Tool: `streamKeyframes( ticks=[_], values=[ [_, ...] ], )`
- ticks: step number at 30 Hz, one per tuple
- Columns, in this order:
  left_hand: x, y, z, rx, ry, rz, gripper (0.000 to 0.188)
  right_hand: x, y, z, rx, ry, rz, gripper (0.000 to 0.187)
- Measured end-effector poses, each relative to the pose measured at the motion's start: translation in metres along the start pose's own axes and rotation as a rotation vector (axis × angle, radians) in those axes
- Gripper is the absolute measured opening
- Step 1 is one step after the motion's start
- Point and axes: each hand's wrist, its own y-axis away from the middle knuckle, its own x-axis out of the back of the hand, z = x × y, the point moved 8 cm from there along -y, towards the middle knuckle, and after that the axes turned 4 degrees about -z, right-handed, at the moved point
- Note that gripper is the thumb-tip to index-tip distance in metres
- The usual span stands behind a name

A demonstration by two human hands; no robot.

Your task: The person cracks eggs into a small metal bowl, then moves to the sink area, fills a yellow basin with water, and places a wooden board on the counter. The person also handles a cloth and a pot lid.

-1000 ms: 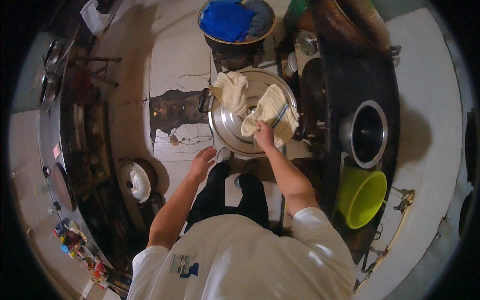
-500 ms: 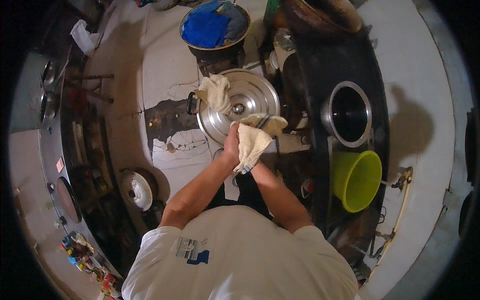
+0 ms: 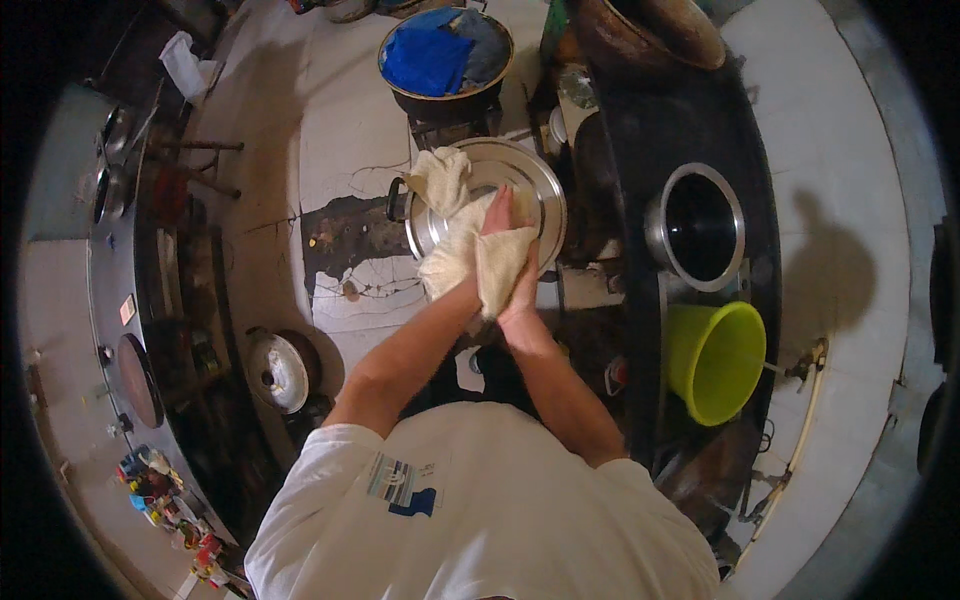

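Note:
Both hands are close together over the round steel lid (image 3: 548,190) of a large pot. My left hand (image 3: 497,212) has its fingers stretched out away from me, with a cream towel (image 3: 503,255) lying across its palm and wrist. Curled round the towel's right side is my right hand (image 3: 522,290), pressing it against the left. Part of the towel hangs down to the left over the lid. A second cream cloth (image 3: 440,178) lies bunched on the lid's left part, near the black side handle (image 3: 396,199). The lid's knob is hidden.
Beyond the pot stands a dark pot with blue cloth (image 3: 428,58) on top. On the black counter to the right are a steel pot (image 3: 655,232) and a yellow-green bucket (image 3: 718,362). A lidded pan (image 3: 278,373) sits on the left floor, beside broken tiles (image 3: 365,290).
My hands have moved slightly farther away over the lid. The left fingers now stretch out past the towel, and the towel's loose end has swung from the right to the left.

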Motion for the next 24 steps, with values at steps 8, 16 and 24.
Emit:
streamKeyframes(
  ticks=[8,16,24],
  values=[
    [-0.021,0.079,-0.013,0.747,1.454,-0.158,0.046,0.036,-0.023,0.022,0.013,-0.896,-0.289,0.043],
    [-0.014,0.071,-0.039,0.900,1.102,-0.490,0.043,0.020,0.012,0.005,-0.206,-0.507,0.023,0.043],
    [-0.011,0.086,-0.057,0.937,1.284,-0.038,0.042,0.019,0.005,-0.002,-0.017,-0.109,0.083,0.034]
  ],
)
